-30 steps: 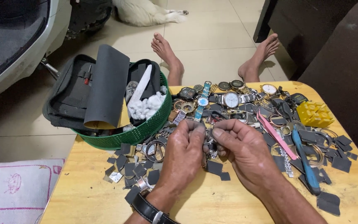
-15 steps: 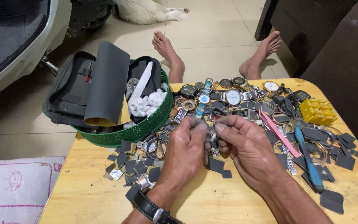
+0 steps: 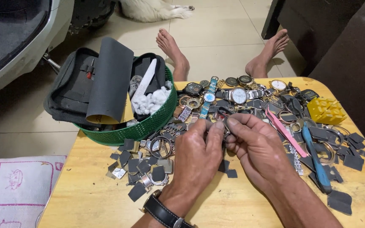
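Watch part (image 3: 226, 131), small and dark, is sitting between the fingertips of both hands, above the wooden table (image 3: 93, 202). The left hand (image 3: 197, 154) and the right hand (image 3: 256, 145) are both pinching it, touching each other. Just beyond them watches (image 3: 238, 95) are lying in a heap, a green basket (image 3: 148, 126) is standing to their left, and a blue tool (image 3: 315, 156) is resting to their right.

A small dark metal piece (image 3: 226, 131) (perhaps a watch part) sits pinched between fingertips above the table.

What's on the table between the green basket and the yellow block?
Between the green basket and the yellow block, the head view shows a heap of watches, plus a pink tool. Both hands, left and right, work just below it.
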